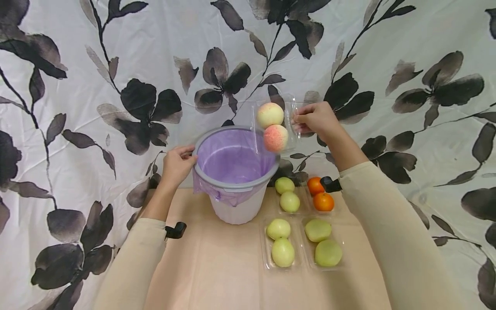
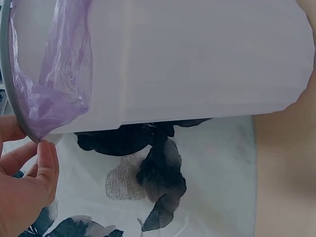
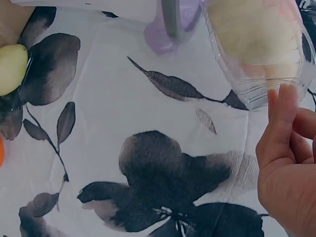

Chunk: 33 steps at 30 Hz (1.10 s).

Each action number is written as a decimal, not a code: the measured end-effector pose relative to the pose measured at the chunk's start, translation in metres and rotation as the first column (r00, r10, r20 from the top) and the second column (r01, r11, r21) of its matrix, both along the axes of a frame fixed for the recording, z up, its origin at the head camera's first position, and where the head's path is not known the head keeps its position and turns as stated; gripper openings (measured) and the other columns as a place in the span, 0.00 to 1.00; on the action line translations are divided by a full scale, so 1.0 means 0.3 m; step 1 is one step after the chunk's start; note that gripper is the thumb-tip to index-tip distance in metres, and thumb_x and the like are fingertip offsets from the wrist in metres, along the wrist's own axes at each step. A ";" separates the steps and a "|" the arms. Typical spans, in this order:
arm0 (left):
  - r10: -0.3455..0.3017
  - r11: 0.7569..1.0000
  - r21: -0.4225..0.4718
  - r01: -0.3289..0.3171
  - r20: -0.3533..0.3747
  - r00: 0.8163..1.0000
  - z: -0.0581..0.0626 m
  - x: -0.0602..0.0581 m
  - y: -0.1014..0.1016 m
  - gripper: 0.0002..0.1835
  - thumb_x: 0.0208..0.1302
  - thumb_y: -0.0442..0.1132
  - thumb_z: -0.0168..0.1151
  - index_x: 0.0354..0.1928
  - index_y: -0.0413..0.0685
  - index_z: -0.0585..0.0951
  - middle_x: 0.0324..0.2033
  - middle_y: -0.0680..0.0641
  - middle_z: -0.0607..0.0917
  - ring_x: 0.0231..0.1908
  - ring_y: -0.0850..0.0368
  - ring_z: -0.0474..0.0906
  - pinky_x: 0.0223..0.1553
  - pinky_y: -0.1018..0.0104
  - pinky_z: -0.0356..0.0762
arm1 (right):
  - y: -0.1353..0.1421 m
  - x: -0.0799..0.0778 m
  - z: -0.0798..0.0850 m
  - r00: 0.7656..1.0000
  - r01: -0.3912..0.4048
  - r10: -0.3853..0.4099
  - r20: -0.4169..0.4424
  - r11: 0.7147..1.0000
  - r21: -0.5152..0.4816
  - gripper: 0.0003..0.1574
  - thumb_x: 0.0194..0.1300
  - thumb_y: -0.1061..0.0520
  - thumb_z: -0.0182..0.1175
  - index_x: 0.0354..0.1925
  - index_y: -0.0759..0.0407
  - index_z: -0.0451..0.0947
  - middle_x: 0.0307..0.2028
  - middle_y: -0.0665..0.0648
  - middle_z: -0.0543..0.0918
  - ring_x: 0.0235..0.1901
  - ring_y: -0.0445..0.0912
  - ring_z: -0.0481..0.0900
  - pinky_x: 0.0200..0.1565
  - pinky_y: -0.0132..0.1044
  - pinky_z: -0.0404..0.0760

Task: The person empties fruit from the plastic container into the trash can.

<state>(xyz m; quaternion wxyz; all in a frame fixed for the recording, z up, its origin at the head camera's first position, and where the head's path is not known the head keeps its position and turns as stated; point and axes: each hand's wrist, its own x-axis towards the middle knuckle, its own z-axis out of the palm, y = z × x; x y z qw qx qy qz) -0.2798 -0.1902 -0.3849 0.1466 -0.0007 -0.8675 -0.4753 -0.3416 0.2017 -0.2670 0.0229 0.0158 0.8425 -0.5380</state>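
My right hand (image 1: 315, 118) pinches the edge of a clear plastic tray (image 1: 288, 144) that holds two peaches (image 1: 275, 138). The tray hangs tilted over the right side of a white bin (image 1: 236, 211) lined with a purple bag (image 1: 232, 161). In the right wrist view, the fingers (image 3: 288, 106) grip the tray's end, and a pale peach (image 3: 254, 37) shows through the plastic. At the bin's left side my left hand (image 1: 178, 165) pinches the grey rim (image 1: 205, 180) and the bag's edge. The left wrist view shows thumb and fingers (image 2: 46, 165) at that rim.
On the table (image 1: 209, 267), right of the bin, stand clear trays with two oranges (image 1: 323, 202), round green fruits (image 1: 289, 202), more round green fruits (image 1: 283, 252) and larger green fruits (image 1: 328, 252). A flowered cloth (image 1: 147, 43) hangs behind the bin.
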 end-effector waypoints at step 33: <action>0.018 1.000 -0.008 -0.019 -0.006 1.000 -0.007 -0.017 -0.002 0.20 0.64 0.34 0.67 0.58 0.38 0.85 0.55 0.37 0.85 0.47 0.43 0.87 0.40 0.78 0.75 | -0.143 -0.033 -0.125 0.927 0.003 0.042 -0.374 0.993 0.120 0.12 0.69 0.61 0.68 0.49 0.64 0.89 0.43 0.66 0.91 0.20 0.35 0.85 0.28 0.28 0.85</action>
